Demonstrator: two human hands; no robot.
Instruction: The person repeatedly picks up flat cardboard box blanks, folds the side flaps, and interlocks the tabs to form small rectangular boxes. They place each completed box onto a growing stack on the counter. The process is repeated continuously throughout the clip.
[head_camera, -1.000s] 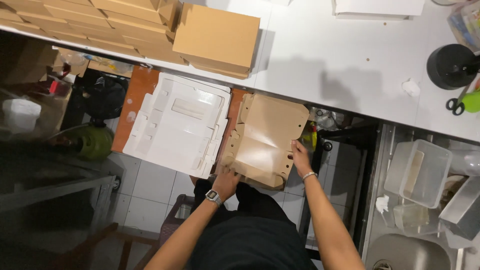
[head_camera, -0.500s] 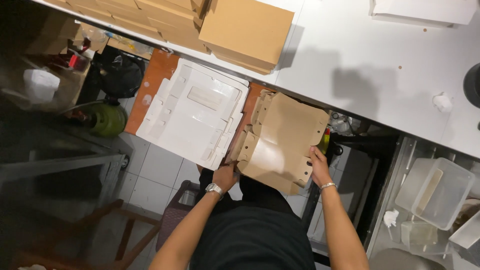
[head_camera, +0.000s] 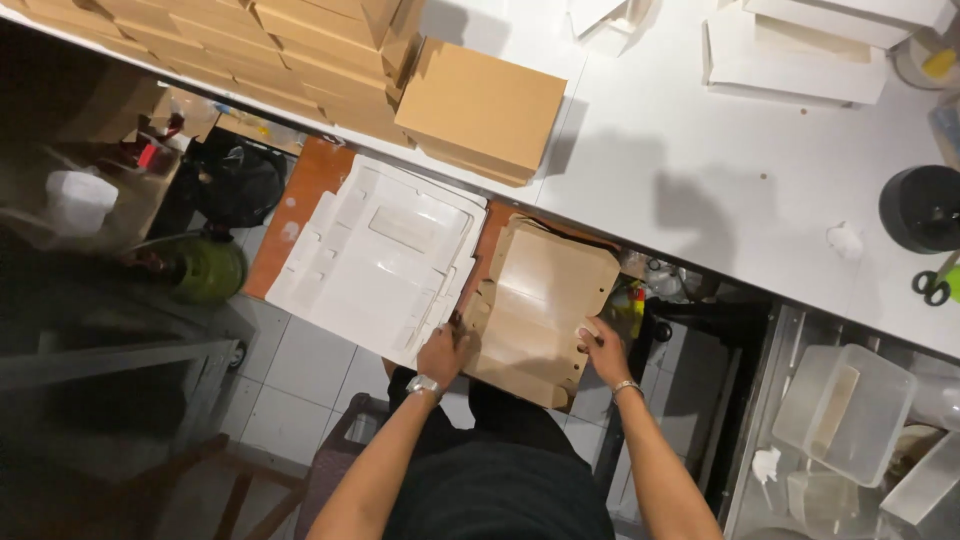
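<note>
Hands hold one flat brown cardboard box blank (head_camera: 545, 305) between them, below the near edge of the white bench (head_camera: 690, 170). Left hand (head_camera: 445, 352), a watch on its wrist, has its grip closed on the blank's left edge near the lower corner, fingers curled over the card. Right hand (head_camera: 603, 352), a thin bracelet on its wrist, has its grip pinched on the right edge, the thumb lying on the top face. Blank is tilted, its far end reaching up toward the bench edge, its near end just above the person's dark lap.

Just left of the left grip, touching or overlapping the brown blank's edge, lies a stack of white unfolded box blanks (head_camera: 385, 258) with cut flaps. Further left past that stack sits a green rounded vessel (head_camera: 208, 268) on the tiled floor, and beyond it a white tub (head_camera: 78, 200).

Up and away from both grips, on the bench, rests a folded brown box (head_camera: 482, 108), and to its left a pile of more brown boxes (head_camera: 240, 45). Far up to the right lie white flat boxes (head_camera: 800, 50). Well right of the right grip are a black round container (head_camera: 920, 208), green-handled scissors (head_camera: 938, 282) and, lower down, a clear plastic tub (head_camera: 842, 412)
</note>
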